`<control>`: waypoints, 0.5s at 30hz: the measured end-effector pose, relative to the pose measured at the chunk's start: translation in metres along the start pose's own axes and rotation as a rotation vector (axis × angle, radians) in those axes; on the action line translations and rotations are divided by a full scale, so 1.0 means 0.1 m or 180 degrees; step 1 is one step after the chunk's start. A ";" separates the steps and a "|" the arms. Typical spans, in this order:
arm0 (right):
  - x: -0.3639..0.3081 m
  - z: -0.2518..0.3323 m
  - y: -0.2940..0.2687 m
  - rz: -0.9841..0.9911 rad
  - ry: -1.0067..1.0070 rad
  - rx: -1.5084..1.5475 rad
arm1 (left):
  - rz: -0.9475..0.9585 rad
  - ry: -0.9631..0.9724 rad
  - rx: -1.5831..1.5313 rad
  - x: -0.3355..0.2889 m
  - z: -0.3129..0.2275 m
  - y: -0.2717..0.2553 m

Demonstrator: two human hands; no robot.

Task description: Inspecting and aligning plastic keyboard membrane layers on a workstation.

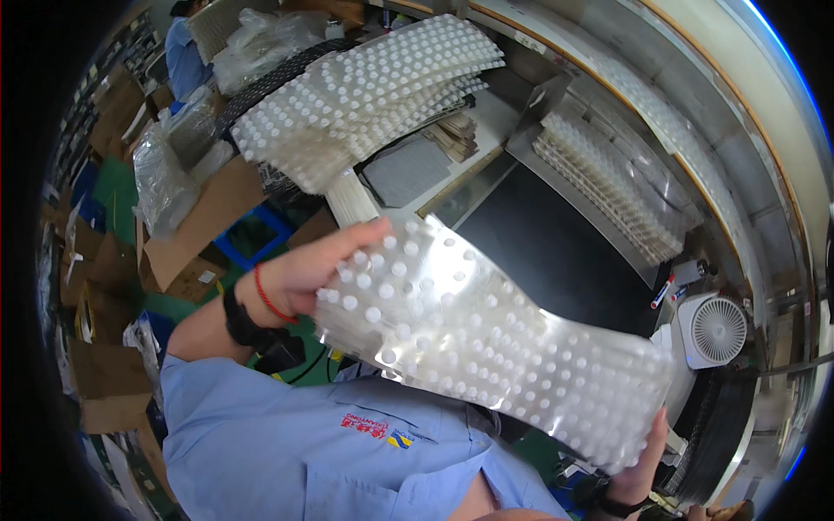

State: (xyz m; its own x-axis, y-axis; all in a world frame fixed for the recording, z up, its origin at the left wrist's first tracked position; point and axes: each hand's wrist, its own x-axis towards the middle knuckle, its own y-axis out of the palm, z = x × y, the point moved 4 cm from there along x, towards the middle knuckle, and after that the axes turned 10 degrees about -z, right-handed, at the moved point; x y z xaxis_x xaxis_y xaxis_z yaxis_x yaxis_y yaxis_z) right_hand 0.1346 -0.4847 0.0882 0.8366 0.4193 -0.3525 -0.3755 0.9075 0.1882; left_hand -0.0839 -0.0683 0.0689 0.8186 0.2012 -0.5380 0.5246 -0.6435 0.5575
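Note:
A bendy stack of transparent plastic sheets [512, 347] covered with rows of white round dots spans the space between my hands, sagging and twisted in the middle. My left hand [317, 260] grips its upper left end, thumb along the top edge and fingers mostly hidden beneath. At the lower right end, my right hand [641, 464] holds the stack by its edge, part of the hand covered by the sheets. Light glares off the plastic near my left hand. Beyond the stack lies a dark work surface [556, 234].
A large pile of similar dotted sheets [373, 82] lies at the far left of the bench. More sheets stand in a metal tray [608, 187] on the right, near a white fan [717, 330] and markers [662, 293]. Cardboard boxes [204, 217] crowd the left; a person [184, 56] sits beyond.

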 end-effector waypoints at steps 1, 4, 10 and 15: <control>0.09 0.16 0.09 0.0069 -0.0167 -0.0221 | -0.0082 0.0169 -0.0065 -0.12 -0.12 0.01; 0.41 0.84 0.27 0.0547 -0.0664 -0.0952 | -0.0154 0.0824 -0.0338 -0.58 -0.52 0.14; 1.26 1.96 1.83 0.1181 -0.2926 -0.1762 | -0.0111 0.3675 -0.0053 -1.26 -1.10 -0.10; 2.07 2.35 3.46 0.2641 -0.0693 -0.0250 | 0.0151 0.3849 -0.0302 -1.27 -1.69 -0.44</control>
State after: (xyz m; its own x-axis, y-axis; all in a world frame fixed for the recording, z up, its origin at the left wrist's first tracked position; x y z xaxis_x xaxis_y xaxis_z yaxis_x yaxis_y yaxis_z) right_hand 0.2714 -0.0894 0.2959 0.3341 0.9409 0.0560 -0.9192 0.3121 0.2403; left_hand -0.1718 0.0589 0.2194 0.5008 0.7710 0.3935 0.4617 -0.6225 0.6319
